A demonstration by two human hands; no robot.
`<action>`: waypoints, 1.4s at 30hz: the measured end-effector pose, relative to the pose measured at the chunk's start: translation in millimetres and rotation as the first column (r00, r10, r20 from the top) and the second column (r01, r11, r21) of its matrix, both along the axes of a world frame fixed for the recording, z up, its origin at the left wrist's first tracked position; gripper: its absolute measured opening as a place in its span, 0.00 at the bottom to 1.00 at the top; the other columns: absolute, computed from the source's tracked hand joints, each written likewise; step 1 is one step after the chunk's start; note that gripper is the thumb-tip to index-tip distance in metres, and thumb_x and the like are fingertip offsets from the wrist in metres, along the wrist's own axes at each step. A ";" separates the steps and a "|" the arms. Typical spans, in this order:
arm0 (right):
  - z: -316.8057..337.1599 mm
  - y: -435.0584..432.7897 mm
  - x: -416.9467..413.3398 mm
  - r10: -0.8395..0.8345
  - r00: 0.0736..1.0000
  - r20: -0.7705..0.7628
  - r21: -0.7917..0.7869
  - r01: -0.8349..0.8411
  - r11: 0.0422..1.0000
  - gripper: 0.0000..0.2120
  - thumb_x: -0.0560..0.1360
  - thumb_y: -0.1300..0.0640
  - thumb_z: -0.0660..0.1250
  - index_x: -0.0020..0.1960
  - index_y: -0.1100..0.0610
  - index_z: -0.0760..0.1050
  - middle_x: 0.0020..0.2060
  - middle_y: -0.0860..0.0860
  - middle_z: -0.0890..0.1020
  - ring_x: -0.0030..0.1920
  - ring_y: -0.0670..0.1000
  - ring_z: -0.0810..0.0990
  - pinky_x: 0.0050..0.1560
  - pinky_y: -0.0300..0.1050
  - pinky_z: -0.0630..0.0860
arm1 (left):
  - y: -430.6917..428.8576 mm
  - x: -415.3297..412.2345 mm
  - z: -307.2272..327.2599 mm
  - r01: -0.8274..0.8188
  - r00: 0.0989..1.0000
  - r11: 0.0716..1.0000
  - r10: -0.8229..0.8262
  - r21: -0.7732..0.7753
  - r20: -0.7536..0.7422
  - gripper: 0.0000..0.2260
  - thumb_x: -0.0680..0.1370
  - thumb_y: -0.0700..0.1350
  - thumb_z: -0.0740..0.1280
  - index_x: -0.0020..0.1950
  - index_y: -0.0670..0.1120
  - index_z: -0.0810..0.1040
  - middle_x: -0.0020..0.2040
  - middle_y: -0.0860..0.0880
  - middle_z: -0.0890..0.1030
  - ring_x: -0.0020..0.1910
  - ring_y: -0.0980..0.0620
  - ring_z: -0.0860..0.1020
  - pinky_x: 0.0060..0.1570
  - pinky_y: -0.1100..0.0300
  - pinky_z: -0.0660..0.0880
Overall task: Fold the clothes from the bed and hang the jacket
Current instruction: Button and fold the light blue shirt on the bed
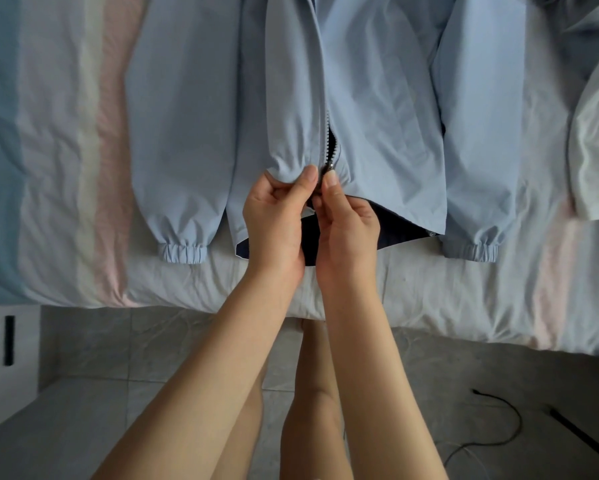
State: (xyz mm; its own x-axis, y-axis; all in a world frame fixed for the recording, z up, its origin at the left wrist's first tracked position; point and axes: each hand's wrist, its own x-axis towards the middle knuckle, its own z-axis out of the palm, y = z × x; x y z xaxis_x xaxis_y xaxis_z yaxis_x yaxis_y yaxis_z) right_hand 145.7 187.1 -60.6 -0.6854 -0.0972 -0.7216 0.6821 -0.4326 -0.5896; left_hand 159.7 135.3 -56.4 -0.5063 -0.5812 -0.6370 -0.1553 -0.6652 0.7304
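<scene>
One jacket [377, 98], light blue with a dark lining, lies front-up across the bed [66, 168], its hem toward the near edge. It has two sleeves, one at the left [180, 150] and one at the right [478, 150], each ending in a gathered cuff. One zip runs up its middle with a single slider [329, 167] low down, the teeth parted just above it. One pale garment [595, 150] lies crumpled at the far right, and one black cable [498, 420] curls on the tiled floor [118, 341].

Both my forearms reach forward, wrists close together. My left hand [273, 220] pinches the bunched hem just left of the zip, thumb on top. My right hand [350, 230] pinches the zip's lower end just under the slider, thumb pointing far; I cannot tell whether it has the pull tab.
</scene>
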 end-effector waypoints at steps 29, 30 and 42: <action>-16.8 19.5 16.8 0.934 0.294 -0.202 0.958 -0.139 0.251 0.23 0.69 0.54 0.74 0.62 0.52 0.72 0.51 0.45 0.76 0.49 0.45 0.78 0.37 0.42 0.76 | -27.2 35.2 -13.8 0.164 0.967 0.986 -0.153 -0.040 0.205 0.05 0.75 0.38 0.70 0.48 0.40 0.76 0.42 0.42 0.80 0.41 0.50 0.80 0.47 0.57 0.78; -18.3 15.6 14.6 0.932 0.286 -0.222 0.960 -0.106 0.261 0.20 0.70 0.57 0.73 0.60 0.54 0.74 0.50 0.46 0.78 0.47 0.46 0.79 0.36 0.45 0.77 | -28.1 35.3 -12.0 0.161 0.971 0.985 -0.148 -0.055 0.187 0.05 0.75 0.37 0.70 0.48 0.39 0.76 0.42 0.42 0.81 0.42 0.49 0.81 0.46 0.58 0.79; -16.9 0.0 -4.1 0.914 0.190 -0.358 0.897 -0.200 0.393 0.04 0.76 0.59 0.66 0.47 0.60 0.76 0.50 0.47 0.81 0.44 0.46 0.78 0.36 0.50 0.76 | -52.8 52.6 -9.4 0.162 0.961 0.974 -0.118 -0.161 0.250 0.08 0.71 0.35 0.73 0.42 0.39 0.74 0.36 0.46 0.80 0.40 0.49 0.81 0.48 0.55 0.80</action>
